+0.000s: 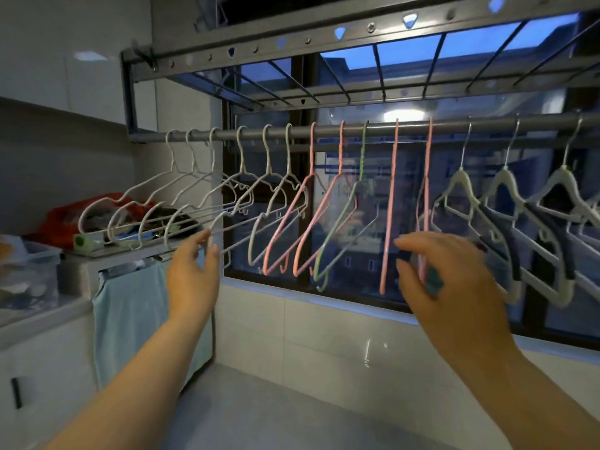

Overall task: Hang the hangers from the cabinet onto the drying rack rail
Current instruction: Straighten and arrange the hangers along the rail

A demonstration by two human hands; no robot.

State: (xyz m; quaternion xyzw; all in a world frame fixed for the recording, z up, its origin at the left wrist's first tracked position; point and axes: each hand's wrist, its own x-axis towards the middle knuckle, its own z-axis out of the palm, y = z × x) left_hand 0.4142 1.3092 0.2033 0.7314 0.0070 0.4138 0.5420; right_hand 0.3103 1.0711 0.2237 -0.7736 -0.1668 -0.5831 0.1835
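A grey drying rack rail (324, 131) runs across the window with several hangers on it: white wire hangers (181, 203) at the left, pink hangers (292, 222) and a green hanger (344, 222) in the middle, thick white-and-dark hangers (506, 203) at the right. My left hand (194, 274) is raised below the white hangers, fingers relaxed, its fingertips near the lower bar of one white hanger. My right hand (448, 280) is spread with straight fingers beside a narrow pink hanger (425, 209) and holds nothing.
A washing machine (81, 274) with a light blue towel (130, 313) over its front stands at the left, with bags and clutter on top. A white cabinet (39, 352) with a plastic box (29, 274) sits at far left. Tiled sill and dark window lie ahead.
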